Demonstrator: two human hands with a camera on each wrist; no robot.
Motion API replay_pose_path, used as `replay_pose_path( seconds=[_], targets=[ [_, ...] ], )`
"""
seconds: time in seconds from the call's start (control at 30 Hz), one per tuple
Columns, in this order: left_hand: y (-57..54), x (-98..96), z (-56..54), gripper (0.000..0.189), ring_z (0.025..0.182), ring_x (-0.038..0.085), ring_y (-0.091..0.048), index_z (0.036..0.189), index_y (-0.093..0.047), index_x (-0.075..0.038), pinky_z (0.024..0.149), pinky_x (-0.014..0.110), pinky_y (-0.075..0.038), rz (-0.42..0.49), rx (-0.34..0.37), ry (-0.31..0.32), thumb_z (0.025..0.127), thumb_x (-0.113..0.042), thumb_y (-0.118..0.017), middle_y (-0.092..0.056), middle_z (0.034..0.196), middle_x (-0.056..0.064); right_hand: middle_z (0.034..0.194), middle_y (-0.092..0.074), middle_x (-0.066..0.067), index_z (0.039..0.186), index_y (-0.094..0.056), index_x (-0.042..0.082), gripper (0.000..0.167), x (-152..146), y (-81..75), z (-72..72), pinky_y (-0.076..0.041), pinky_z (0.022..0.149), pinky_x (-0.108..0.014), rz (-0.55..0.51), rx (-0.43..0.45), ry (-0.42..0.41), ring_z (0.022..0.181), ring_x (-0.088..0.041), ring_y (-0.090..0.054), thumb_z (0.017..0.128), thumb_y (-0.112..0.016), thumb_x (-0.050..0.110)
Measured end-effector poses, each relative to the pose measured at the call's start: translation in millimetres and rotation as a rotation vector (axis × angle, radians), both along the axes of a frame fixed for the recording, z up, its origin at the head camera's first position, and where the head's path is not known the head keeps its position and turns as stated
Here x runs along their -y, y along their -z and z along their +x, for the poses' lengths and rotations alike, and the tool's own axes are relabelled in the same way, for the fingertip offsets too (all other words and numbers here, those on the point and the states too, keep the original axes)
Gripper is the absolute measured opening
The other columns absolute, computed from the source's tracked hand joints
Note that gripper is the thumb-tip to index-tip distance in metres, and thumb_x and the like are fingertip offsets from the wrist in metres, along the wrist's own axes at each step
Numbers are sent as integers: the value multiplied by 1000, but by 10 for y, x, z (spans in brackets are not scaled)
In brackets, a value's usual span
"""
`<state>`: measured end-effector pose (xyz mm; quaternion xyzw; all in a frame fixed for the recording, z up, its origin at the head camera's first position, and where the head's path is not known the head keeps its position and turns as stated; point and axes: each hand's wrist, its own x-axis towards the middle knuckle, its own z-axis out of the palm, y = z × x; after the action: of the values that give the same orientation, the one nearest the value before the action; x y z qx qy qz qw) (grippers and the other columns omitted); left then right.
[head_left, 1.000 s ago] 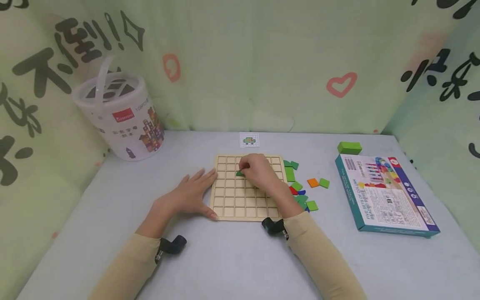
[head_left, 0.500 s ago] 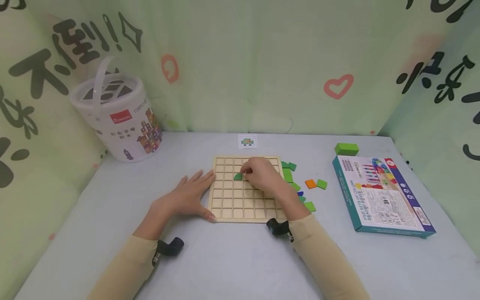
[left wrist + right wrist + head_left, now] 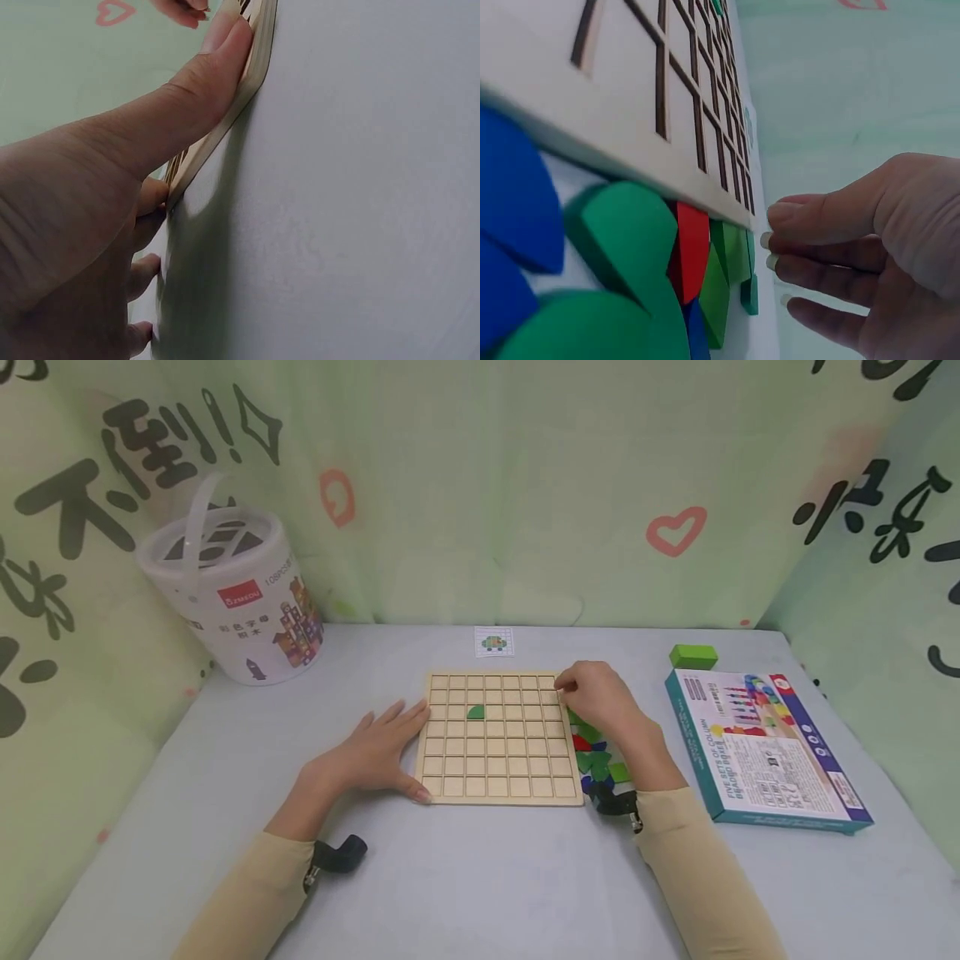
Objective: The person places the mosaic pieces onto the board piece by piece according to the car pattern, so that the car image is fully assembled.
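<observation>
A wooden grid board lies on the table, with a green quarter-round piece in one of its upper-left squares. My left hand is spread along the board's left side, its thumb on the near corner and fingertips at the left edge. My right hand hovers by the board's upper right edge, above loose coloured pieces. In the right wrist view its fingers are loosely bent, with no piece showing between them. Beside the board there, a red piece stands among green and blue ones.
A small picture card lies behind the board. A white lidded bucket stands at the back left. On the right are a flat printed box and a green block. Curtains hang behind the table and along its sides.
My right hand has let go of the green quarter-round piece in its square and moved right to the loose pieces. My left hand stays at the board's edge.
</observation>
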<state>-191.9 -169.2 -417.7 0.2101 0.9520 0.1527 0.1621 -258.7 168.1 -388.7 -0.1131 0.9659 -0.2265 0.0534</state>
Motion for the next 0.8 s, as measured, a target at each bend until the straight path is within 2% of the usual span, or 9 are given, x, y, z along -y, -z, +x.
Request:
replay_pose_path(
  seconds=[0.17,0.3,0.43,0.6,0.8],
  targets=[
    [7,-3,1,135,156,35,-4,160,-14,-12,122,67,-6,5,-2,0,59,-71,-80,-9,169,3,122,-67,-22,118,-70,-4,30,-127,18,-29,-52,98,-52,52,34,22,115,-37,-62,90,-59,0],
    [6,-6,0,135,156,35,-4,161,-13,-13,122,67,-6,4,-9,5,59,-71,-80,-8,169,3,117,-65,-23,121,-68,-6,35,-134,34,-44,-55,92,-49,65,37,30,103,-34,-62,88,-58,-3],
    [1,-4,-1,134,156,35,-4,161,-13,-13,122,66,-6,1,-11,3,60,-71,-80,-8,169,2,113,-63,-23,122,-67,-7,37,-125,65,-57,-55,86,-45,75,24,26,92,-29,-54,87,-57,-5],
    [-15,-10,12,133,156,35,-4,160,-14,-12,122,66,-5,10,0,-5,61,-69,-81,-9,169,3,110,-63,-20,116,-71,-4,32,-131,97,-59,-54,86,-45,57,-5,48,93,-29,-55,86,-58,-5],
    [-6,-8,11,133,156,35,-4,161,-14,-12,122,66,-5,13,0,2,61,-71,-80,-9,169,2,106,-70,-17,101,-71,2,18,-130,60,-24,-54,81,-44,4,-73,86,91,-29,-58,90,-58,-2]
  ],
)
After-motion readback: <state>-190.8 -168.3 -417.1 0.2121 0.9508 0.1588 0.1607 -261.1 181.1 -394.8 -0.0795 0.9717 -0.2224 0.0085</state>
